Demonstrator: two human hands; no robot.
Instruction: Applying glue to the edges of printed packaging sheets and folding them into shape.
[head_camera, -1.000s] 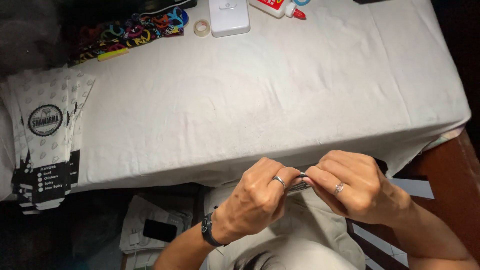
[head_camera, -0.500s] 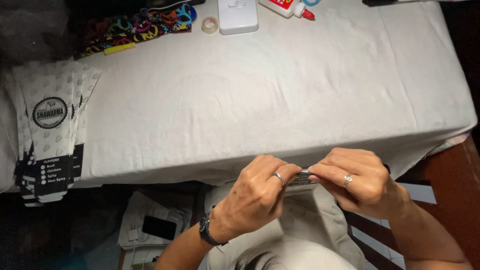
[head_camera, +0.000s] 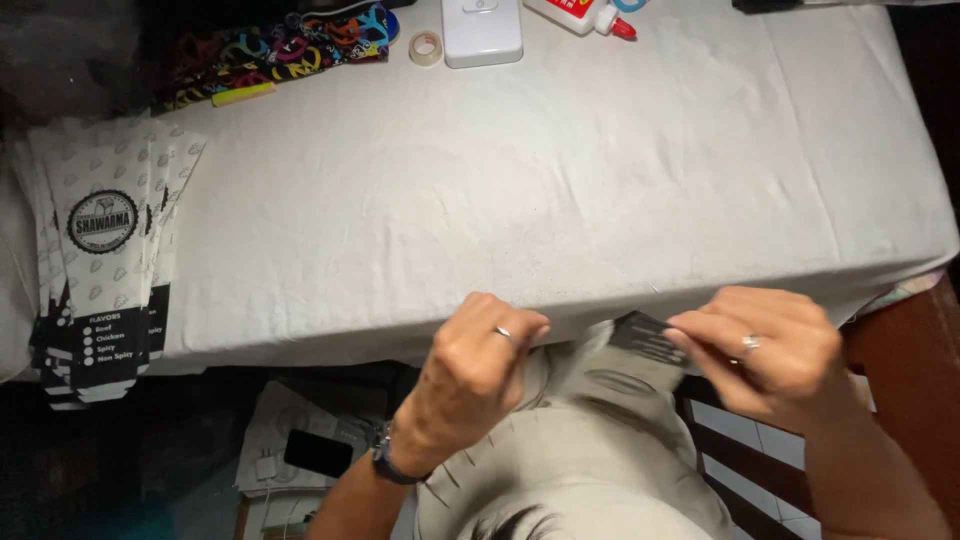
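While both hands hover just below the table edge, they grip a flat printed paper sleeve (head_camera: 620, 365) between them.

Closed loosely into a fist, the left hand (head_camera: 478, 365) pinches the sleeve's pale end with its fingertips; the right hand (head_camera: 770, 355) curls shut on the sleeve's black printed end, thumb against fingers. Beyond the knuckles of both hands lies the white tablecloth (head_camera: 560, 190). Far out to the left of the left hand rests a stack of matching printed sleeves (head_camera: 100, 260). Well beyond the hands, at the table's far edge, sit a tape roll (head_camera: 426, 47), a white box (head_camera: 482, 32) and a glue bottle (head_camera: 585, 15).
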